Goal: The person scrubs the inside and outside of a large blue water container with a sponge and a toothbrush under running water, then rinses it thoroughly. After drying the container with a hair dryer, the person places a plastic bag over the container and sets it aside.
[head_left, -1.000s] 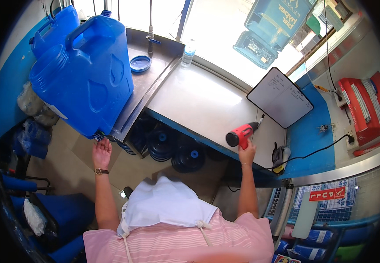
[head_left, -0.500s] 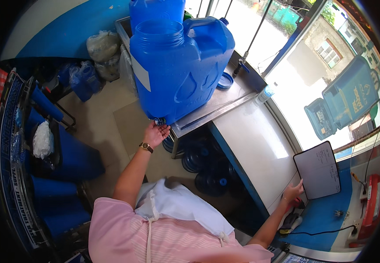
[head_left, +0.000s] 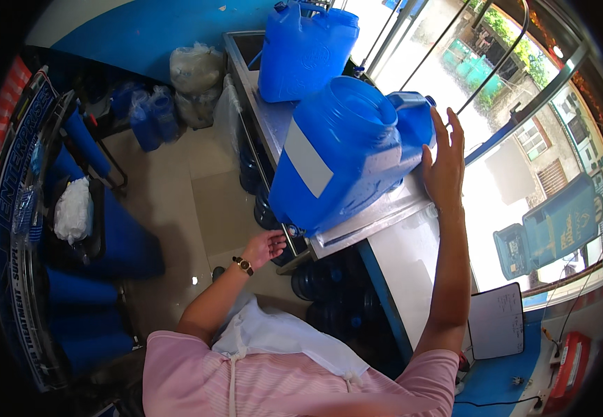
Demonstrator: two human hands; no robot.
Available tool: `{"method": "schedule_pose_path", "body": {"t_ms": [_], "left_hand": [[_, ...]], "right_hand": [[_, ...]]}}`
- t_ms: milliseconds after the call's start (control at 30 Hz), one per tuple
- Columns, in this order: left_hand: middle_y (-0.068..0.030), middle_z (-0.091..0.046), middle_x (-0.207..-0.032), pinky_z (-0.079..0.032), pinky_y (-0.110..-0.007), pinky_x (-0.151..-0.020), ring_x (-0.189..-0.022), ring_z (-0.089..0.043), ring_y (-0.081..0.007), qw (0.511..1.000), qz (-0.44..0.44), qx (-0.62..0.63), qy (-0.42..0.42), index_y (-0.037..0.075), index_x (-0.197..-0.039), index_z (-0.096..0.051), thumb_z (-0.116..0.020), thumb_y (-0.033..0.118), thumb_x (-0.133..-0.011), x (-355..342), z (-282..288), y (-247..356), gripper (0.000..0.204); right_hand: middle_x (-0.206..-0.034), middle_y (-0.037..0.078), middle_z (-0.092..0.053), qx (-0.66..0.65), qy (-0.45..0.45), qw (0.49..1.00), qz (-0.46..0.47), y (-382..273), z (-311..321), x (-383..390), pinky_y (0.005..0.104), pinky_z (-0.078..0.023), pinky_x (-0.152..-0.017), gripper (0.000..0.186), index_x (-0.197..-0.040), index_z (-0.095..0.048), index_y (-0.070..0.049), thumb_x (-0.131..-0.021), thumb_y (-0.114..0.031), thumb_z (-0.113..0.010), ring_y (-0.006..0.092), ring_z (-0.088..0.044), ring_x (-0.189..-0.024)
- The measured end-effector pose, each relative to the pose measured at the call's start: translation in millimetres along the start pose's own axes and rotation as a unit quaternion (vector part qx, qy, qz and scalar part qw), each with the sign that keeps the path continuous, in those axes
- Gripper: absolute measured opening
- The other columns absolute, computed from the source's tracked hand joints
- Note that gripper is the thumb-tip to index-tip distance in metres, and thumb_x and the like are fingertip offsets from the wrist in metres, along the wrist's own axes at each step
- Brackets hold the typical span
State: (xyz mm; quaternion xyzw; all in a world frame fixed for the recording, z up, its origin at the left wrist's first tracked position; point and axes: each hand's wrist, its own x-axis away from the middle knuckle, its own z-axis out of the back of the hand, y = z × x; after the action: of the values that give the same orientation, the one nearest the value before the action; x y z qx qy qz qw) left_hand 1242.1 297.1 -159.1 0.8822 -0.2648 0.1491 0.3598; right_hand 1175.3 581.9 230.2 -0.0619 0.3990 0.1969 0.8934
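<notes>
A large blue plastic water jug (head_left: 357, 174) with a wide uncapped mouth and a blank white label leans tilted on the steel counter (head_left: 343, 241). At its lower front corner is a small dark spigot (head_left: 294, 231). My left hand (head_left: 265, 247), a watch on its wrist, is just beside the spigot, palm up with loosely curled fingers and nothing visible in them. My right hand (head_left: 446, 163) is raised beside the jug's handle end, fingers spread and holding nothing. Whether its fingertips touch the jug I cannot tell.
A second blue jug (head_left: 308, 55) stands farther back on the counter. Round blue bottles (head_left: 308, 281) are stored beneath. A whiteboard (head_left: 497, 321) leans near the window at right. Blue bins (head_left: 127, 236) and a white plastic bundle (head_left: 74, 210) are at left.
My right hand has moved from the whiteboard up to the jug's far side. My left hand has drawn slightly off the spigot. The jug now appears more tilted, and the view has shifted.
</notes>
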Motion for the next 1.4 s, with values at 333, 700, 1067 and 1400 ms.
{"method": "schedule_pose_path", "body": {"t_ms": [333,700,1067,1400], "left_hand": [[-0.0042,-0.062,-0.112,-0.047,-0.033,-0.09,-0.099,-0.06,-0.0158,0.989,0.039,-0.13,-0.053,0.008,-0.125,-0.056,-0.045,0.024,-0.1,25.9,77.5,119.5,0.032],[-0.0178,-0.037,-0.146,-0.031,-0.041,-0.11,-0.134,-0.038,-0.0304,0.792,-0.271,-0.487,-0.249,0.007,-0.151,-0.024,-0.068,0.02,-0.087,-6.5,-16.3,205.7,0.079],[-0.0306,-0.026,-0.149,-0.025,-0.042,-0.116,-0.141,-0.027,-0.0419,0.748,-0.272,-0.513,-0.323,-0.002,-0.152,-0.012,-0.073,0.019,-0.081,-62.2,-47.0,209.2,0.096],[-0.0121,-0.07,-0.109,-0.051,-0.029,-0.092,-0.104,-0.066,-0.0175,0.856,-0.101,-0.393,-0.319,0.001,-0.122,-0.062,-0.056,0.004,-0.09,-156.5,26.8,239.6,0.033]], "right_hand": [[-0.097,0.011,-0.066,0.12,-0.229,0.961,0.1,-20.0,-56.1,-118.5,0.0417,-0.049,-0.087,0.03,-0.115,-0.055,-0.013,-0.086,-0.013,-0.063,0.0315,-0.064,-0.097],[-0.092,0.018,-0.064,-0.173,-0.203,0.833,-0.485,-56.4,-18.7,-131.0,0.0278,-0.052,-0.055,0.055,-0.129,-0.042,-0.009,-0.087,-0.035,-0.066,0.0184,-0.065,-0.067],[-0.088,0.007,-0.059,-0.237,-0.011,0.857,-0.457,-13.7,-82.0,-88.1,0.0255,-0.051,-0.075,0.043,-0.135,-0.051,-0.011,-0.1,-0.035,-0.045,0.0107,-0.058,-0.079],[-0.116,0.015,-0.059,0.05,0.179,0.948,-0.26,-110.1,-52.3,-75.1,0.043,-0.046,-0.094,0.055,-0.138,-0.047,-0.004,-0.098,-0.042,-0.05,0.0277,-0.057,-0.104]]}}
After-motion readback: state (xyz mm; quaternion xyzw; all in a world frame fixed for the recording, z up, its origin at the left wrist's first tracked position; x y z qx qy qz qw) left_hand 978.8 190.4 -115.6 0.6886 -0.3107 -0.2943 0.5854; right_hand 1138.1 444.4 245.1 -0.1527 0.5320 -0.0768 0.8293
